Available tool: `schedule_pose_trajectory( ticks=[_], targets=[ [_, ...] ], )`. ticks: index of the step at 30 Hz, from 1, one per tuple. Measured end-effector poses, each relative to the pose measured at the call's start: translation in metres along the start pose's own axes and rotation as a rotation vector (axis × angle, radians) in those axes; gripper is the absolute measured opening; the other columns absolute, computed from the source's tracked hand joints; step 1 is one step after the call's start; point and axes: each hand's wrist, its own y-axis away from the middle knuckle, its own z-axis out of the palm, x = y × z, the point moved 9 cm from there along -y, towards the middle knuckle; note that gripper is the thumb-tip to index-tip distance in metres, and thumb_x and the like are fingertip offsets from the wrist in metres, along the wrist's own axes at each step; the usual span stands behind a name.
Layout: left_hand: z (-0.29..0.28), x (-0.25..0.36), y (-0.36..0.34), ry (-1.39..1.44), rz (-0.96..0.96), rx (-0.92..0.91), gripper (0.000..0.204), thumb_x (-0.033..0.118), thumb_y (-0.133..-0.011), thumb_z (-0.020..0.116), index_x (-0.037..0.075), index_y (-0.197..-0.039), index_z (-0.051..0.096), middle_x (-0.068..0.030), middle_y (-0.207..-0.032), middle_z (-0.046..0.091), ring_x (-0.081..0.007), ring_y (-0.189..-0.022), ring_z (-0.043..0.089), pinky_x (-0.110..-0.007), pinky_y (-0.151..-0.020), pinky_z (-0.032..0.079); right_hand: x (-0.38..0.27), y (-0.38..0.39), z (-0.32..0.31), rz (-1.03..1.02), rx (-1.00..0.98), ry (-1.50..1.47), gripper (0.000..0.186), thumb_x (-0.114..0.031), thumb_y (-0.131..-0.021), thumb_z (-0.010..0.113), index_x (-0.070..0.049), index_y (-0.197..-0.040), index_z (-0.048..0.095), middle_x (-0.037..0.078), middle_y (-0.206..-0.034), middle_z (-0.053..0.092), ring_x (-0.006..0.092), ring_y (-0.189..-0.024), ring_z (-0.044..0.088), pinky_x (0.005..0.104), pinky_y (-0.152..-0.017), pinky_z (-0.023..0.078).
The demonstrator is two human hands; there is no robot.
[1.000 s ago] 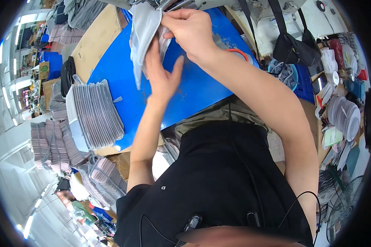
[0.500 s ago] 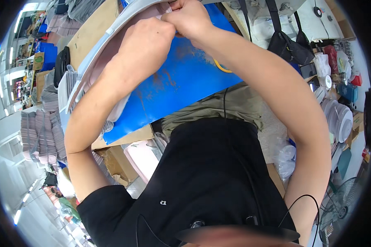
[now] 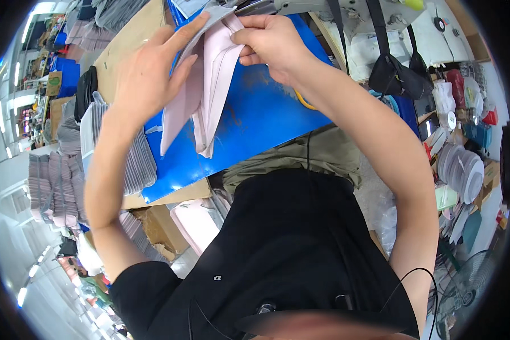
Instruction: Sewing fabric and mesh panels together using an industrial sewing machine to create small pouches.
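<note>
A folded fabric piece (image 3: 212, 79), pink on its inner faces with a grey edge, stands over the blue work surface (image 3: 255, 113). Its pink layers hang apart toward me. My right hand (image 3: 272, 45) pinches its upper right edge between thumb and fingers. On the piece's left side my left hand (image 3: 144, 76) lies against the grey edge, index finger stretched along it and thumb spread away. What the far side of the piece looks like is hidden.
A stack of grey-edged pieces (image 3: 122, 150) stands left of the blue surface, with bundled stacks (image 3: 54, 187) farther left. A yellow ring-shaped handle (image 3: 305, 101) shows beside my right forearm. A black bag (image 3: 402, 76) hangs at the right; a fan (image 3: 467, 292) stands lower right.
My left hand has opened from a closed grip and moved left. The piece, earlier a long curve under my left arm, now stands folded with its pink layers showing. My right hand still grips it.
</note>
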Motion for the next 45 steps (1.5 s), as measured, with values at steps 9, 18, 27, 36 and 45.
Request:
schedule_pose_trajectory(
  ticks=[9, 18, 27, 36, 45],
  targets=[
    [-0.003, -0.006, -0.019, -0.367, 0.464, -0.198, 0.065, 0.003, -0.093, 0.066, 0.030, -0.151, 0.055, -0.0120, -0.111, 0.068, -0.0262, -0.083, 0.072, -0.033, -0.072, 0.061, 0.006, 0.002, -0.002, -0.013, -0.018, -0.108, 0.033, -0.003, -0.089, 0.070, 0.006, -0.121, 0.070, 0.009, -0.093, 0.072, 0.0116, -0.069, 0.067, 0.0245, -0.060, 0.059],
    [-0.017, 0.019, -0.035, -0.429, 0.364, -0.176, 0.053, 0.001, -0.080, 0.075, 0.009, -0.132, 0.071, -0.0168, -0.107, 0.071, -0.0292, -0.083, 0.075, -0.034, -0.074, 0.061, 0.005, -0.012, 0.004, -0.016, -0.005, -0.216, 0.026, -0.005, -0.091, 0.073, 0.004, -0.115, 0.072, 0.005, -0.085, 0.071, 0.0096, -0.065, 0.065, 0.0261, -0.059, 0.059],
    [-0.002, 0.049, -0.037, -0.323, 0.226, -0.066, 0.042, 0.003, -0.082, 0.065, -0.001, -0.124, 0.068, -0.0147, -0.091, 0.068, -0.0314, -0.074, 0.072, -0.039, -0.065, 0.058, 0.010, -0.007, -0.002, -0.094, 0.031, -0.181, 0.026, -0.007, -0.093, 0.074, 0.003, -0.117, 0.074, 0.004, -0.089, 0.070, 0.0076, -0.071, 0.066, 0.0248, -0.061, 0.057],
    [0.020, 0.059, -0.055, -0.094, -0.023, 0.089, 0.026, 0.007, -0.084, 0.064, -0.005, -0.108, 0.065, -0.0194, -0.085, 0.071, -0.0372, -0.073, 0.072, -0.044, -0.063, 0.057, 0.015, -0.003, -0.016, -0.284, 0.057, -0.021, 0.028, -0.010, -0.092, 0.075, -0.004, -0.120, 0.076, 0.003, -0.104, 0.068, 0.0048, -0.069, 0.054, 0.0207, -0.062, 0.047],
    [0.046, 0.033, -0.034, 0.345, -0.280, 0.395, 0.034, 0.016, -0.082, 0.072, -0.003, -0.108, 0.064, -0.0192, -0.096, 0.069, -0.0355, -0.084, 0.070, -0.042, -0.072, 0.055, 0.002, 0.038, -0.030, -0.548, 0.082, 0.371, 0.039, -0.006, -0.084, 0.073, -0.006, -0.123, 0.073, 0.013, -0.114, 0.067, 0.0224, -0.093, 0.068, 0.0318, -0.083, 0.054]
  ],
)
